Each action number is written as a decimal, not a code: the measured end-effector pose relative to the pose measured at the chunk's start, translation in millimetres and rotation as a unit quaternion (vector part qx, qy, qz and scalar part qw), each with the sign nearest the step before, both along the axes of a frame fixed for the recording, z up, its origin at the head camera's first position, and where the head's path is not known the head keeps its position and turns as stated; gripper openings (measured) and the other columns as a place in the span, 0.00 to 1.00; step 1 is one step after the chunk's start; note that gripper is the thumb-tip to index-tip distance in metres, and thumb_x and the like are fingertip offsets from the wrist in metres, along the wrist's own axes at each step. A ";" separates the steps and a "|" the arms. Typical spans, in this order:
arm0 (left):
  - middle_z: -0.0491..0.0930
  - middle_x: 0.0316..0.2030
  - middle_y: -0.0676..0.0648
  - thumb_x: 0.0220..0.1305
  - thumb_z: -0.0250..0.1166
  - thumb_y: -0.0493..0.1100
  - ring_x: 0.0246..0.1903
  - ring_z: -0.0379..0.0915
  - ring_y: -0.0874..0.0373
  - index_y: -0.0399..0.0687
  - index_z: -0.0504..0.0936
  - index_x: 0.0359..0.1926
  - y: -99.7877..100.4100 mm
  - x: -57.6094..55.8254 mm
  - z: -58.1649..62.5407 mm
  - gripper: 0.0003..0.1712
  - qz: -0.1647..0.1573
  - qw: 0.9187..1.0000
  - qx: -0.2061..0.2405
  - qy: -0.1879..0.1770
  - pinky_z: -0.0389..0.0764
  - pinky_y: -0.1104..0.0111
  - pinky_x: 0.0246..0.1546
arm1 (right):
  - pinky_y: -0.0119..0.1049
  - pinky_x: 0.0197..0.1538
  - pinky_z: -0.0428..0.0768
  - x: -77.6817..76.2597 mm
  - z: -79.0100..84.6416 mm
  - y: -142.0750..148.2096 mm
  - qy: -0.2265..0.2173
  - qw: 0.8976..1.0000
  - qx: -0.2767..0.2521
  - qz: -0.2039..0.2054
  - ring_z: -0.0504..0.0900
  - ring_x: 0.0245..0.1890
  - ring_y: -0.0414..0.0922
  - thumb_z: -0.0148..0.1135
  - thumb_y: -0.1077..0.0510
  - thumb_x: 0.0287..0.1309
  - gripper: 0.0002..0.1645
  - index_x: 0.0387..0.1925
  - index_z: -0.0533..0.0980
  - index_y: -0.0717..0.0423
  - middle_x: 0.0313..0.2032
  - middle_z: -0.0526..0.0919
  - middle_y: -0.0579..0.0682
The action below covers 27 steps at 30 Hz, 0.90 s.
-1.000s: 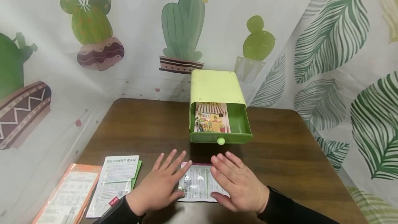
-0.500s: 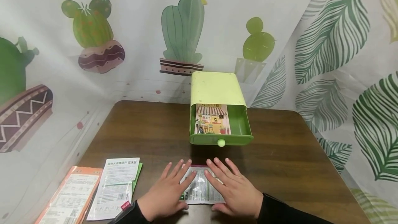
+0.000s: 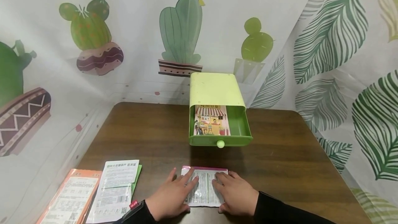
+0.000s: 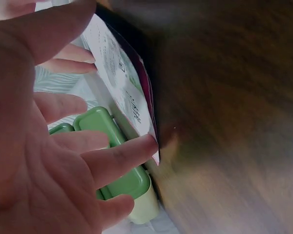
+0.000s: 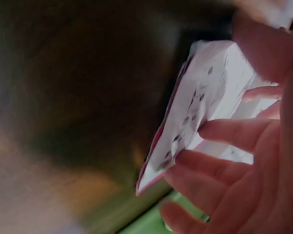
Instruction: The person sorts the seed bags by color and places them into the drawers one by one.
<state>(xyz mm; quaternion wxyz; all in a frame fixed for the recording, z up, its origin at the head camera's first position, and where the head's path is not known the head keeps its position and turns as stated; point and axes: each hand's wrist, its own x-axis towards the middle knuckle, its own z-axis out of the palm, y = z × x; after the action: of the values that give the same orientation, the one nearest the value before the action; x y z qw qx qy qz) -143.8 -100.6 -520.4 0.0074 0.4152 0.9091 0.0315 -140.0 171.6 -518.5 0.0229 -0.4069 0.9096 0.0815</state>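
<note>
A flat printed packet (image 3: 203, 189) with a magenta top edge lies on the table in front of the person. The left hand (image 3: 172, 196) touches its left side, fingers spread and fairly straight. On the opposite side, the right hand (image 3: 238, 194) rests its fingertips on the packet, fingers slightly bent. Both thumbs are near the packet's lower corners. The left wrist view shows a fingertip at the edge of the packet (image 4: 124, 78). In the right wrist view, fingertips touch the face of the packet (image 5: 190, 107). Neither hand grips it.
Beyond the hands stands a light-green box (image 3: 217, 89) with its green drawer (image 3: 239, 122) pulled out. An illustrated card (image 3: 211, 122) lies inside. At left are a white packet (image 3: 115, 189) over something green and an orange-edged packet (image 3: 74, 196). Printed curtains hang behind the table (image 3: 146, 127).
Both hands have come down onto the packet from just above it, and their fingers lie lower and nearer its sides. The packet's top edge now shows more fully. The drawer stays pulled out.
</note>
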 end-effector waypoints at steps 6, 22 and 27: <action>0.73 0.64 0.42 0.52 0.76 0.56 0.58 0.75 0.50 0.50 0.74 0.67 1.3 -0.6 0.8 0.42 -0.001 1.000 -0.014 -0.007 0.60 0.40 0.63 | 0.46 0.54 0.78 3.1 1.0 -13.2 0.026 0.999 0.034 0.015 0.77 0.57 0.53 0.69 0.41 0.55 0.36 0.57 0.78 0.61 0.57 0.77 0.60; 0.76 0.60 0.41 0.59 0.63 0.47 0.59 0.73 0.45 0.50 0.80 0.55 -2.6 -3.6 5.8 0.22 -0.016 1.000 0.021 -0.016 0.58 0.38 0.63 | 0.32 0.16 0.67 -2.6 18.1 -22.6 0.115 0.992 0.010 0.049 0.72 0.17 0.35 0.67 0.60 0.55 0.14 0.21 0.71 0.47 0.17 0.72 0.42; 0.76 0.59 0.43 0.60 0.64 0.41 0.59 0.73 0.47 0.51 0.79 0.55 -9.5 -7.2 8.9 0.21 -0.025 0.996 0.083 0.003 0.60 0.36 0.62 | 0.30 0.17 0.63 -1.8 27.0 -15.9 0.171 0.980 -0.070 0.074 0.72 0.19 0.33 0.65 0.63 0.56 0.15 0.21 0.69 0.50 0.17 0.73 0.42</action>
<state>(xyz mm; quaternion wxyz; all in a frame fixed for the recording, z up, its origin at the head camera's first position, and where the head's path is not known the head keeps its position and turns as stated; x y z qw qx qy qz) -151.0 -110.2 -511.5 -0.0290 0.4368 0.8930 0.1049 -141.8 155.7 -491.5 -0.1676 -0.4538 0.8708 0.0877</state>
